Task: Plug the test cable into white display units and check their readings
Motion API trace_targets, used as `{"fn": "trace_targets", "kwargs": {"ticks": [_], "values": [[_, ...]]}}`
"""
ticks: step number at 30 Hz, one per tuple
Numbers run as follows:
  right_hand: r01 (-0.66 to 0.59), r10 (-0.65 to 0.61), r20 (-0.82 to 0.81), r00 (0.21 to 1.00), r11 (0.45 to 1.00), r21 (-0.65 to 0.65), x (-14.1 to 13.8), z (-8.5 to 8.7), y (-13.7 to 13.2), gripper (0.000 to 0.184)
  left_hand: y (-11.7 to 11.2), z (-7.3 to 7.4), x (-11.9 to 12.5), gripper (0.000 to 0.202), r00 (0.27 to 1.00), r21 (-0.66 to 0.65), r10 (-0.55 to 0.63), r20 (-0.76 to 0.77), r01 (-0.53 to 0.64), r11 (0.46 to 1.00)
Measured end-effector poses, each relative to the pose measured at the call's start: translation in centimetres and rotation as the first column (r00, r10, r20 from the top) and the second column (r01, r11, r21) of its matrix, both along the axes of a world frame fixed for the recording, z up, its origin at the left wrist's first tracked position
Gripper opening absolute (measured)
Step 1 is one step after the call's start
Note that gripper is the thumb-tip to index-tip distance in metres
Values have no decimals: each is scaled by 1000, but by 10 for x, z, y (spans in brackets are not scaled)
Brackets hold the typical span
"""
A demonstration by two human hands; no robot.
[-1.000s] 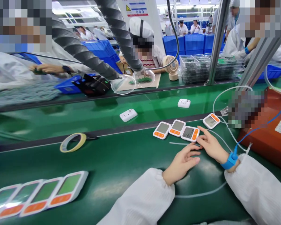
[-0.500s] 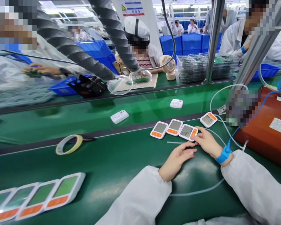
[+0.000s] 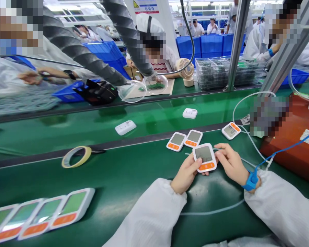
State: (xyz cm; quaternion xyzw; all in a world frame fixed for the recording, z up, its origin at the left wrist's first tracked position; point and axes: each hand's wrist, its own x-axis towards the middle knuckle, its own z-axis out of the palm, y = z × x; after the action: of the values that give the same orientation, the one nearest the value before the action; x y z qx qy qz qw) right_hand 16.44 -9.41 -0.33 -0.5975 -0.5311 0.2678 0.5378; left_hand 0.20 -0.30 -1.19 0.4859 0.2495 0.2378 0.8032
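Green bench [image 3: 123,178]: three monitors [image 3: 204,157], two hands [image 3: 186,173].

Tape roll [image 3: 76,156]; desk fan [image 3: 185,69]

Four white monitors with orange button strips sit near the right half of the bench: one held monitor [image 3: 204,158] between the left hand [image 3: 185,172] and the right hand [image 3: 230,164], a pair of monitors [image 3: 184,140] touching each other just behind it, and a single monitor [image 3: 231,130] nearer the bench's far edge. A row of four more [image 3: 41,214] lies at the near left corner, though its leftmost unit is cut by the frame, so there may be others. Two small white units [image 3: 125,127] ride the conveyor belt [image 3: 67,127] beyond the bench. One roll of yellow tape [image 3: 76,156] lies near the far edge. One blue wrist strap [image 3: 251,180] circles the right wrist.
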Motion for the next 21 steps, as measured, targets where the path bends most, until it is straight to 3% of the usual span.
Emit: {"fn": "trace_targets", "kwargs": {"ticks": [3, 7, 12, 16, 19, 21], "values": [[-86, 92, 90, 992, 994, -69, 2, -2, 4, 29, 2, 1, 0, 53, 1000, -61, 6, 12, -5, 998], [-138, 148, 213, 966, 989, -61, 1, -2, 6, 29, 8, 4, 1, 49, 997, -130, 69, 24, -66, 989], [-169, 200, 342, 918, 979, -118, 2, -6, 6, 22, 15, 8, -4, 45, 999, -79, 23, -28, -25, 997], [-176, 259, 499, 827, 962, -208, 1, -8, 5, 22, 17, 9, -5, 47, 998, -40, 2, -56, -5, 999], [-248, 349, 550, 758, 935, -251, -4, -5, 1, 15, 27, 9, -7, 48, 982, 25, 182, -58, -181, 983], [-351, 435, 554, 710, 900, -258, -7, -3, -2, 11, 40, 10, -12, 50, 936, 82, 352, -33, -348, 934]]}}
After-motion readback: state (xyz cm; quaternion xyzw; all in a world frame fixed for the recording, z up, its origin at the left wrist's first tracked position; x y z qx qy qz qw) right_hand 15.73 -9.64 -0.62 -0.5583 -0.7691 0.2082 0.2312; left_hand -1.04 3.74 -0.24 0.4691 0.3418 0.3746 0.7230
